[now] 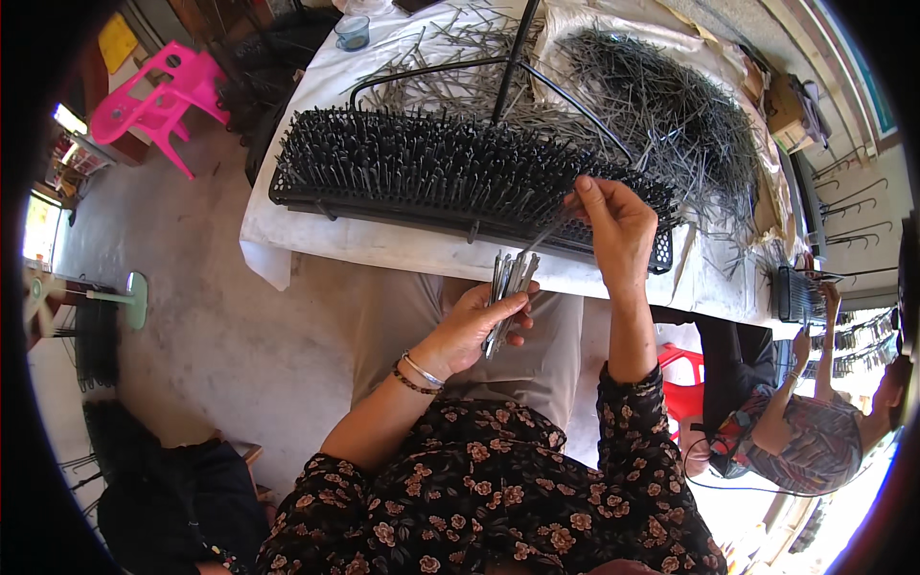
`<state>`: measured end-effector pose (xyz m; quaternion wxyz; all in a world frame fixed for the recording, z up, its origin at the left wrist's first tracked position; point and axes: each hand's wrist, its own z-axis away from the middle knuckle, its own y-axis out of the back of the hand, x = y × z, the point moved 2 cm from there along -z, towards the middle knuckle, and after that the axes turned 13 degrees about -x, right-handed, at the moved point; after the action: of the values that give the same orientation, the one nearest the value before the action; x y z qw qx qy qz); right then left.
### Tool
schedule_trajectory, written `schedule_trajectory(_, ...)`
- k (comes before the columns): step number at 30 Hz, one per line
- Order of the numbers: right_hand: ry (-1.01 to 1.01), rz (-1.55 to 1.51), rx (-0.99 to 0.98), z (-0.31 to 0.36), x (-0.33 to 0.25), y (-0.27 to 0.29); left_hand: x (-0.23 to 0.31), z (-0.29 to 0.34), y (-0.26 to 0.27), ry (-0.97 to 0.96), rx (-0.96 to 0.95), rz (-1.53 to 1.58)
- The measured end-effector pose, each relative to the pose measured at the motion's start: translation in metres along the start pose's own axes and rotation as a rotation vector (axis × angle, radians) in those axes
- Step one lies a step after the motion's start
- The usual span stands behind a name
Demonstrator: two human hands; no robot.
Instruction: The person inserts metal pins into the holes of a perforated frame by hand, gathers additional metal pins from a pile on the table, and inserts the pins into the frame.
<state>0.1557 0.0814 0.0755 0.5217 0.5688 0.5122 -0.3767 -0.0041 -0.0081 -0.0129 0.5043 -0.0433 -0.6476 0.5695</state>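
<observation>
My left hand (471,331) is closed round a small bundle of thin metal rods (512,280), held above my lap with their ends sticking up. Up and to its right, my right hand (623,235) pinches one thin metal rod (549,230) between thumb and fingers, at the front edge of a black rack (402,217). This long perforated rack stands on the table, densely filled with upright dark rods (393,158). The tips of my right fingers partly cover the rack's right part, so I cannot tell whether the pinched rod touches it.
Behind the rack, a large heap of loose metal rods (671,115) lies on the white-covered table (287,225). A black bar handle (516,67) rises from the rack. A glass cup (352,34) stands far left. At right, another person (805,431) works at a smaller rack (795,292).
</observation>
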Motion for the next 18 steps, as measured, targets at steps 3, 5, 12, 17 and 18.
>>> schedule_trajectory(3,0.082,-0.016,0.099,-0.008,-0.001,-0.008,0.000,0.001,0.001,0.009,0.023,-0.004)
schedule_trajectory(5,0.123,0.022,0.122,-0.012,0.001,-0.014,0.000,0.001,0.000,0.008,0.029,-0.005)
schedule_trajectory(12,0.286,0.363,0.092,-0.018,0.003,-0.024,0.000,0.000,-0.001,0.020,0.019,-0.002)
schedule_trajectory(17,0.542,0.560,-0.033,-0.018,-0.010,-0.025,-0.001,0.000,0.001,0.018,0.035,0.002)
schedule_trajectory(18,0.542,0.562,-0.032,-0.017,-0.011,-0.024,-0.001,0.000,0.001,0.020,0.037,0.015)
